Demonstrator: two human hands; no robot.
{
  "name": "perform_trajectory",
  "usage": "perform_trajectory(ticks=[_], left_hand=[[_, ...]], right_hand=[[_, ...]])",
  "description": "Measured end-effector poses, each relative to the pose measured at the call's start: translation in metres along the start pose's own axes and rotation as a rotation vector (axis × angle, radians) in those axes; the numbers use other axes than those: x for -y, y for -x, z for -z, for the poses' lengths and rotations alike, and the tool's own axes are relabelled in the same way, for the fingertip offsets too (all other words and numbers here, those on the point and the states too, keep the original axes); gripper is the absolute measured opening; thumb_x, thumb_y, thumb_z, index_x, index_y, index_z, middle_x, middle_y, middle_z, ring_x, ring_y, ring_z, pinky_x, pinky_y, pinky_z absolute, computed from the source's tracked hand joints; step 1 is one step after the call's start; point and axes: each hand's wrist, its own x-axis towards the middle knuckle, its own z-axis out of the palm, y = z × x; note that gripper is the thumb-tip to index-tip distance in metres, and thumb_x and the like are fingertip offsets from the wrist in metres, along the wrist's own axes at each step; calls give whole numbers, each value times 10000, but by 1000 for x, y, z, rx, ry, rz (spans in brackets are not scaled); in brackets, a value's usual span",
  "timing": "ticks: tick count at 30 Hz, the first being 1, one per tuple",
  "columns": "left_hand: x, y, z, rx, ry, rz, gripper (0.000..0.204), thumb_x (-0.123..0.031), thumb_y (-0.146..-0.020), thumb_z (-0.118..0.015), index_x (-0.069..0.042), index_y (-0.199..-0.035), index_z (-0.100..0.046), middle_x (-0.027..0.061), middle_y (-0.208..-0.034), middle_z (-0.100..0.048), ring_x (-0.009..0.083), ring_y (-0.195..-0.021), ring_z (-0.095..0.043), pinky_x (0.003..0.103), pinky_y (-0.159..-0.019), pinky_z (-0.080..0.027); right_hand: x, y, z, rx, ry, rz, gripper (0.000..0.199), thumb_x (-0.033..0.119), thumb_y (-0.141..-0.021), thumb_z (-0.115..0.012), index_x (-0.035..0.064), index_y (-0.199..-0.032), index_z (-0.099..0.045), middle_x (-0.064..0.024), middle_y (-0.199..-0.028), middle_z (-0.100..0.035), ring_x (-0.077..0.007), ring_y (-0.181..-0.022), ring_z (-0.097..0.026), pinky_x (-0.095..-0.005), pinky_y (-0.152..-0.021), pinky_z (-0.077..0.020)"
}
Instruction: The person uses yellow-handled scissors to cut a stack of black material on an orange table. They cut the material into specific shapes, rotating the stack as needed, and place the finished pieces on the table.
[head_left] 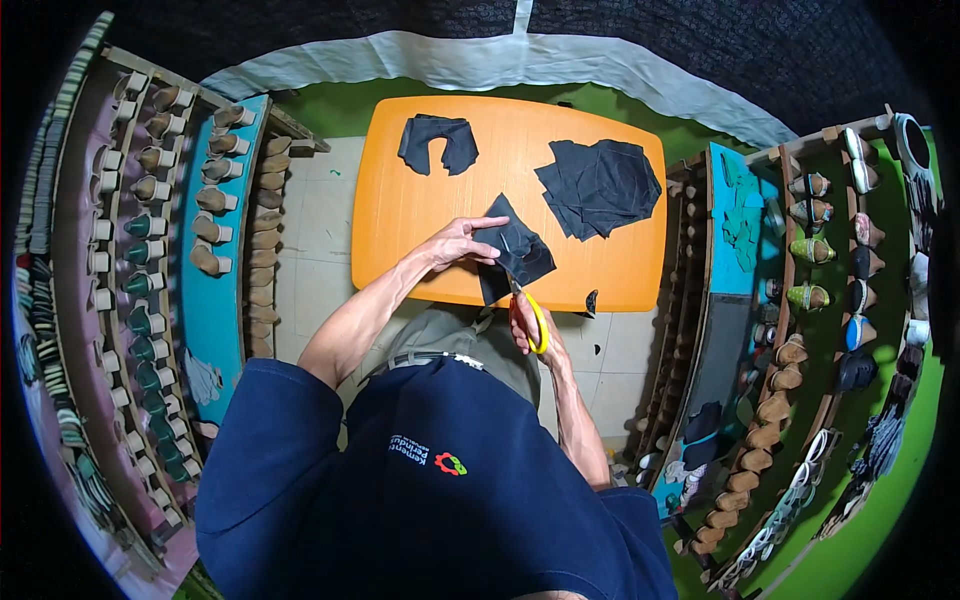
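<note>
My left hand (455, 243) holds a dark piece of cloth (515, 250) over the near edge of the orange table (420, 200). My right hand (530, 325) grips scissors with yellow and orange handles (538, 318), whose blades point up into the lower edge of that cloth. A cut U-shaped dark piece (437, 142) lies at the table's far left. A pile of dark cloth pieces (600, 185) lies at the far right. A small dark scrap (591, 300) hangs at the table's front edge.
Racks with rows of shoe lasts (215, 200) stand to my left, and more racks with lasts and shoes (800, 300) stand to my right. The floor is pale tile (310, 220) with green ground (340, 105) beyond. A white cloth strip (500, 60) runs behind the table.
</note>
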Motion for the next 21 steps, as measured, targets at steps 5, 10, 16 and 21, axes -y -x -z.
perform_trajectory(ticks=[5,10,16,21], left_hand=[[5,0,3,-11,11,7,718,21,-841,-737,-83,-1493,-457,48,-950,-697,110,-854,-699,266,-855,-605],[3,3,-6,-59,40,-26,730,10,-827,-760,-76,-1488,-462,39,-976,-703,111,-856,-699,272,-843,-608],[6,5,-8,-78,32,-40,671,-34,-860,-754,-52,-1472,-479,30,-985,-718,100,-878,-692,265,-859,-587],[8,-2,5,-33,61,9,604,-19,-877,-714,-41,-1446,-514,48,-1017,-725,95,-887,-684,227,-854,-543]], right_hand=[[-1,0,-3,-28,14,-11,624,688,-956,-474,83,-808,-498,20,-560,-411,-80,-414,-383,-251,-378,-318],[-1,0,-6,-58,0,-25,600,666,-958,-488,84,-813,-508,26,-560,-412,-75,-410,-387,-248,-374,-321],[-4,4,-7,-63,-29,-9,572,638,-966,-499,84,-823,-518,29,-556,-411,-75,-402,-387,-242,-364,-324],[-6,8,-3,-25,-7,-35,566,636,-968,-504,86,-833,-521,29,-557,-416,-73,-403,-392,-242,-362,-334]])
